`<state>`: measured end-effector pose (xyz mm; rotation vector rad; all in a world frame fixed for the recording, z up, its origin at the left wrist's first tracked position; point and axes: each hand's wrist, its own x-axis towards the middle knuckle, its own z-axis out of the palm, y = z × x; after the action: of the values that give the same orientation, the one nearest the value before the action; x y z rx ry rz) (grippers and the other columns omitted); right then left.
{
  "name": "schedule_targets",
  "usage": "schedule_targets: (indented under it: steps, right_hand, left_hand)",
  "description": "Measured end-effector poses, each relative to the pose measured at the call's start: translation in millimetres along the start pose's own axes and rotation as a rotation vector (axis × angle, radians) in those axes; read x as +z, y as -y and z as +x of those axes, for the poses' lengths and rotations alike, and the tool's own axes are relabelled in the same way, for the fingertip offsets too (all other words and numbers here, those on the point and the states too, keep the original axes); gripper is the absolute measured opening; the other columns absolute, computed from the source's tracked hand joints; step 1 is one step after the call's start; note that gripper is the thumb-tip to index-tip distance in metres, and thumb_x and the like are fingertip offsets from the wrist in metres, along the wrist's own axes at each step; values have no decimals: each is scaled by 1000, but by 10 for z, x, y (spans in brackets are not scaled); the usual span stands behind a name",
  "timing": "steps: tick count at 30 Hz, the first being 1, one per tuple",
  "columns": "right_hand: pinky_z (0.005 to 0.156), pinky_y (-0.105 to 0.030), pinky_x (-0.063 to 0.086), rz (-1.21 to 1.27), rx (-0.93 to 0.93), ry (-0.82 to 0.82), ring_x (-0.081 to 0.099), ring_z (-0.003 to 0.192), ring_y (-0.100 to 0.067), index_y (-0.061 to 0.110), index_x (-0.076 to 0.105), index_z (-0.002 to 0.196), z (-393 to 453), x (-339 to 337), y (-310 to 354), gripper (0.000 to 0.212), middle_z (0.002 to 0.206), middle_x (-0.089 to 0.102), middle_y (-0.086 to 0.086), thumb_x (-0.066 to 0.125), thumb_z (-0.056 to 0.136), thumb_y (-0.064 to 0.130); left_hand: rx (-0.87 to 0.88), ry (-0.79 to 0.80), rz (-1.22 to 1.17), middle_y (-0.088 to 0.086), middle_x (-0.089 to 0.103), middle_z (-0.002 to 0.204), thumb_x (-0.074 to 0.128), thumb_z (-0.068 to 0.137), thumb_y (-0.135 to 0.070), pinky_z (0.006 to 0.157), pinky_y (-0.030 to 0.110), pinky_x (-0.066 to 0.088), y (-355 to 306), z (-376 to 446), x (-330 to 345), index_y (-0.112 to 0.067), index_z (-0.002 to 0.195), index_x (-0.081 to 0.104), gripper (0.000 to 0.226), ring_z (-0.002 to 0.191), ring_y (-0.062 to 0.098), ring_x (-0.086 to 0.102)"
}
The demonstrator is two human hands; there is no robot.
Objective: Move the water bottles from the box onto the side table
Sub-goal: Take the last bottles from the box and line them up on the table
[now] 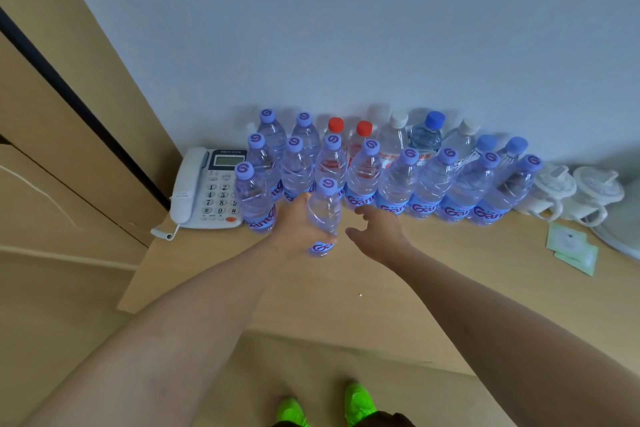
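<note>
One phone [207, 189] sits at the far left of the side table [450, 288], white with a curly cord, just beside the bottles. Many water bottles stand packed close together along the wall [346, 28]. Twelve of them have light purple caps and blue labels, counting the one in the hand. Behind them stand two bottles with red caps [349, 128], two with white caps [398, 120], and three with blue caps; one of those blue caps [434, 120] is darker than the other two. They all stand upright. One purple-cap bottle [323, 215] is in front of the rows, a little left of the middle, and the left hand [298, 225] holds it, with fingers and thumb curled round its lower half near the label. I cannot tell if its bottom is touching the table. It is just beside the bottle at the left end of the front row [254, 199]. The right hand [375, 232] is just to the right of the held bottle, not touching it. Its fingers are loose and spread a little, and it holds nothing. Two white cups with lids [575, 194] stand at the right end of the rows. Two small green packets [573, 248] lie flat on the table in front of the cups. Two bright green shoes [325, 404] show at the bottom, on the floor.
</note>
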<state>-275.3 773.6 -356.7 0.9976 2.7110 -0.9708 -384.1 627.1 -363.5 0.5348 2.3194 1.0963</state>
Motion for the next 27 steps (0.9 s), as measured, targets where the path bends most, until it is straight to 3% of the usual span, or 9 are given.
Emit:
schedule_targets:
  steps: [3,7,9,13,18,20,23,25,27]
  right_hand:
    - [93,-34,47,1,-18,-7,57,117,-23,21,52,139,13,-47,-1,57,122,65,-3,67,87,38]
    - [90,-33,48,11,-31,-28,59,113,-24,19,53,139,25,-133,47,57,120,66,-3,67,86,37]
    - [88,-33,47,8,-44,-39,59,115,-25,21,55,137,28,-165,84,55,124,66,-2,67,86,37]
    - [76,-30,43,-1,-85,-63,60,109,-27,22,59,126,55,-205,161,45,120,66,-2,66,84,37]
    - [71,-33,47,40,-149,-108,63,94,-28,19,65,100,99,-288,278,22,97,70,-1,64,82,33]
    - [75,-35,48,37,-167,-136,63,96,-30,15,66,103,119,-313,313,26,99,70,-5,65,82,31]
    - [79,-38,49,22,-181,-153,63,99,-32,10,66,108,148,-347,357,32,104,71,-9,64,83,28]
    - [78,-38,50,19,-183,-146,63,98,-31,10,66,108,163,-355,373,32,104,71,-9,64,83,28]
    - [78,-37,49,18,-188,-151,63,98,-30,9,66,109,173,-356,372,32,105,71,-9,64,83,28]
  left_hand:
    - [18,4,30,-9,71,109,95,53,-27,94,38,54,-107,20,-120,-27,115,62,70,103,13,66]
    - [76,-37,145,-18,67,94,96,52,-34,74,23,50,-296,-32,-278,-32,99,61,59,89,8,64]
    - [113,-47,179,-15,66,93,96,51,-34,75,27,52,-380,-44,-337,-30,97,60,59,88,12,63]
    - [146,7,301,-2,66,93,97,50,-32,77,37,53,-512,-59,-445,-23,90,64,52,90,21,64]
    - [183,-10,476,3,66,86,97,53,-28,66,33,51,-658,-15,-563,-16,85,65,47,81,22,62]
    - [183,-30,500,3,67,87,95,55,-22,64,31,50,-665,3,-588,-15,86,66,43,82,22,63]
    - [215,-40,551,3,64,85,88,60,-14,51,25,37,-675,25,-607,-18,82,61,36,79,21,58]
    - [232,-37,589,2,59,83,85,63,-13,50,25,30,-706,40,-621,-18,83,60,32,78,21,54]
    - [228,-40,608,2,58,84,85,64,-12,53,25,33,-739,65,-648,-14,89,65,32,79,22,55]
